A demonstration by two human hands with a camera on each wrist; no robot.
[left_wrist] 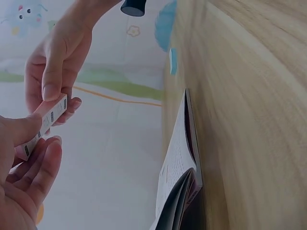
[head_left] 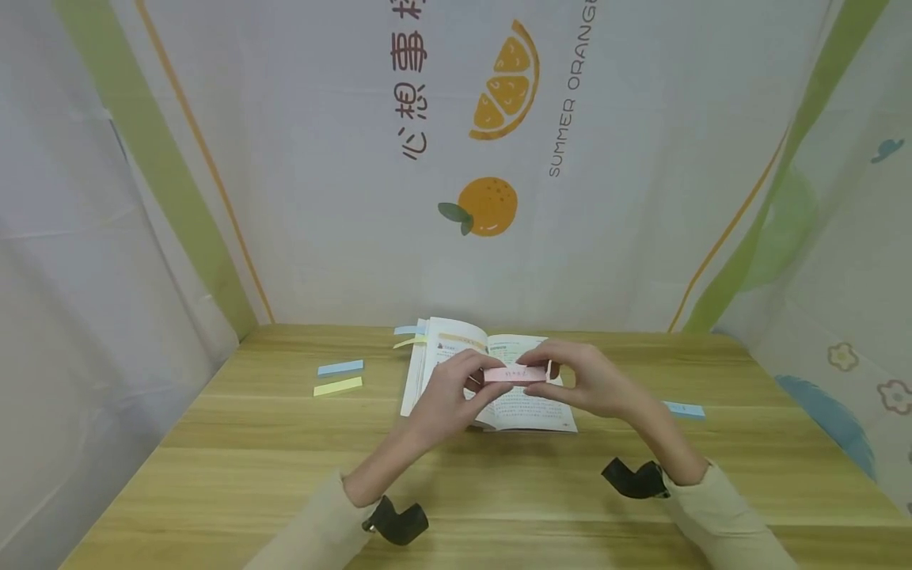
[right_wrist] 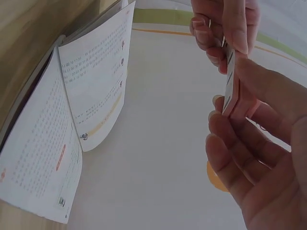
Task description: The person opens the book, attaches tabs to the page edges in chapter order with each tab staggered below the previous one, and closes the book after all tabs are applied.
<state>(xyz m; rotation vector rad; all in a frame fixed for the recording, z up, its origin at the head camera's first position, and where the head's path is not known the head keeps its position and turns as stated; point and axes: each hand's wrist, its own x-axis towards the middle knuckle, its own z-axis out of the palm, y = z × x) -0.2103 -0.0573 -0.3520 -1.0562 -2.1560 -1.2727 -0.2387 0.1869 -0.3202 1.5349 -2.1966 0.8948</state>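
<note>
A narrow pink sticky-note pad (head_left: pixel 514 374) with handwriting on its face is held up over an open book (head_left: pixel 530 416). My left hand (head_left: pixel 450 392) pinches the pad's left end between thumb and fingers. At the other end, my right hand (head_left: pixel 590 381) grips it the same way. The left wrist view shows dark printed marks along one pale side of the pad (left_wrist: pixel 52 115). In the right wrist view the pad (right_wrist: pixel 232 91) stands apart from the book's printed pages (right_wrist: pixel 96 72). Blue and yellow tabs (head_left: pixel 409 330) stick out from the book's left edge.
Left of the book lie a blue strip pad (head_left: pixel 340 368) and a yellow strip pad (head_left: pixel 338 386). Another blue strip (head_left: pixel 685 410) lies beyond my right wrist. A printed curtain (head_left: pixel 342 237) hangs behind the wooden table (head_left: pixel 271 475) and along both sides.
</note>
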